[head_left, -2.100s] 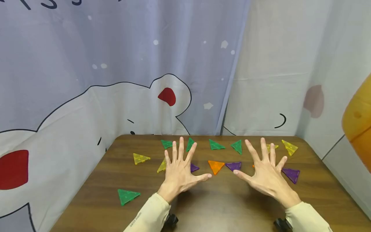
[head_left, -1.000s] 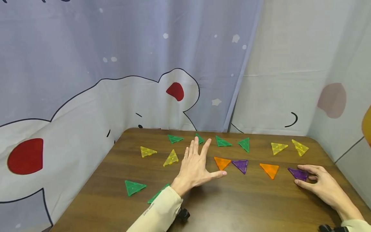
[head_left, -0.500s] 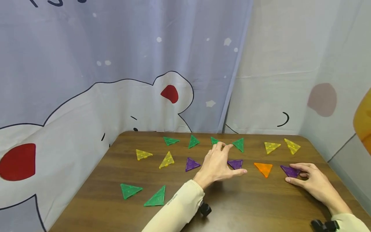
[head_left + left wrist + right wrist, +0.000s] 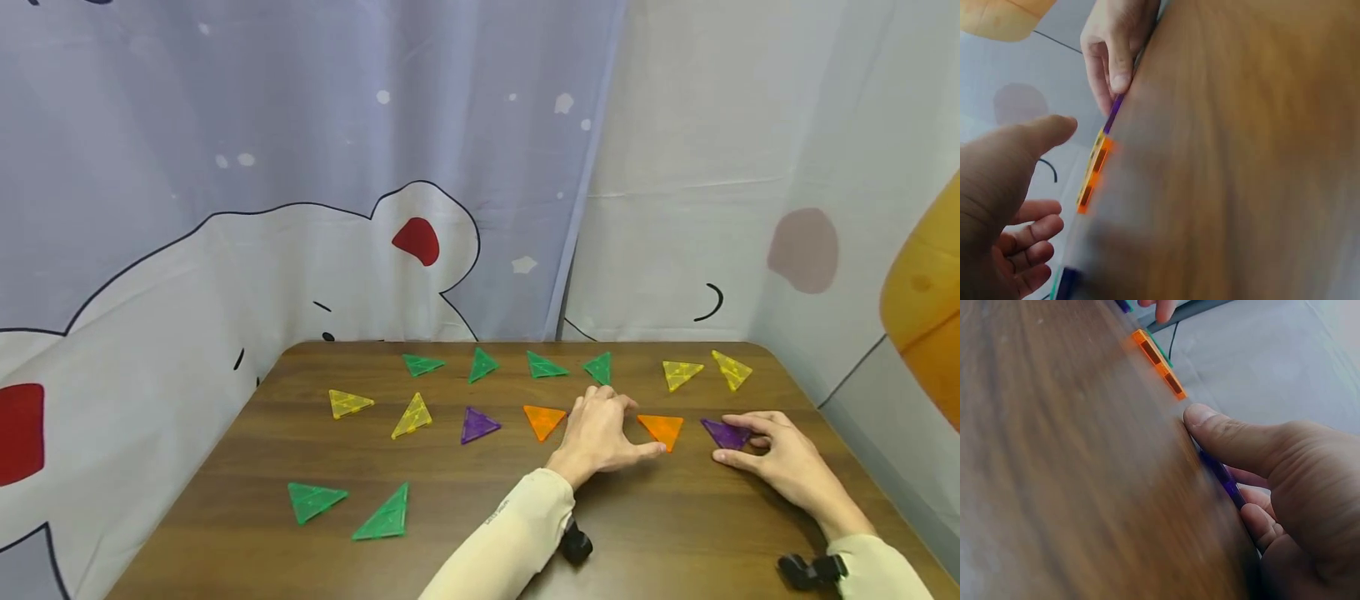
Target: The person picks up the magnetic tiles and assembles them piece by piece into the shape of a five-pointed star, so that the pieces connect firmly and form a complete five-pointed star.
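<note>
In the head view, my right hand [image 4: 783, 462] pinches a purple translucent triangle tile [image 4: 723, 433] lying flat on the table, thumb at its near side and fingers at its far side. The right wrist view shows the thumb beside that tile's edge. My left hand [image 4: 597, 437] hovers with fingers relaxed and the thumb spread, holding nothing. It is just left of an orange triangle tile [image 4: 662, 428], its thumb tip overlapping the tile's near corner. Under the left hand, another purple tile is mostly hidden. A second orange triangle tile [image 4: 543, 421] lies to its left.
Green triangle tiles [image 4: 546, 365] line the wooden table's [image 4: 495, 517] far side, with two yellow tiles [image 4: 731, 370] at far right. More yellow tiles [image 4: 412, 416] and a purple tile [image 4: 477, 425] lie left. Two larger green tiles [image 4: 385, 517] sit near left. A printed curtain [image 4: 315, 125] hangs behind.
Both hands started spread over the tiles. The right hand went to the right-hand purple tile and took it between thumb and fingers. The left hand moved rightward over the tiles toward the right-hand orange one.
</note>
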Motion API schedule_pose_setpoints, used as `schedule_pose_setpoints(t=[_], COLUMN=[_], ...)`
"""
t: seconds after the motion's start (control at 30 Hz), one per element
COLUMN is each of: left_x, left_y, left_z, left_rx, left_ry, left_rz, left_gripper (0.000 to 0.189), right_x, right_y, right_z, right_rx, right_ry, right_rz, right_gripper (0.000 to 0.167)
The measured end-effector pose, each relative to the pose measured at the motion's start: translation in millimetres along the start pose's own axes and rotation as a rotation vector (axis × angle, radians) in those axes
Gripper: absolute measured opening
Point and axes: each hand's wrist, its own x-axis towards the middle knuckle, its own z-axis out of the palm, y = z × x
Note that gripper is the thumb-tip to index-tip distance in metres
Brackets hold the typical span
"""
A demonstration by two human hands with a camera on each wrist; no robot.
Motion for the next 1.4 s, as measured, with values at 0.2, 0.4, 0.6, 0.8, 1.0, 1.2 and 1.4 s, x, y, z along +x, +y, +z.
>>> schedule_pose_setpoints(t=[0.2,0.4,0.6,0.8,1.0,1.2,1.4], left_x=[2.0,2.3,3.0,5.9,9.0,9.0,10.6], left_y=[7.5,12.6,11.8,7.4,5.5,5.9,4.9], left_z=[13.3,19.5,21.5,23.2,22.4,18.9,13.5], left_rx=[-0.03,-0.007,0.033,-0.009,-0.082,-0.142,-0.178], left_ry=[0.019,-0.042,-0.086,-0.036,0.01,-0.024,-0.071], left_rz=[-0.005,0.066,0.119,0.128,0.127,0.077,0.08], left_gripper=[0.07,0.069,0.058,0.044,0.028,0.034,0.048], right_x=[-0.5,-2.1,-1.3,0.7,1.9,1.8,1.5], right_y=[-2.6,-1.1,-0.5,-0.9,0.6,-0.5,-0.5], right_z=[2.6,5.7,6.6,6.1,6.0,5.6,5.6], right_rx=[0.007,0.002,-0.004,-0.016,-0.025,-0.015,-0.015], right_ry=[0.001,0.01,0.039,0.039,0.037,0.036,0.038], right_rz=[0.01,0.0,-0.027,-0.041,-0.048,-0.051,-0.047], right_gripper=[0.073,0.072,0.067,0.068,0.068,0.067,0.068])
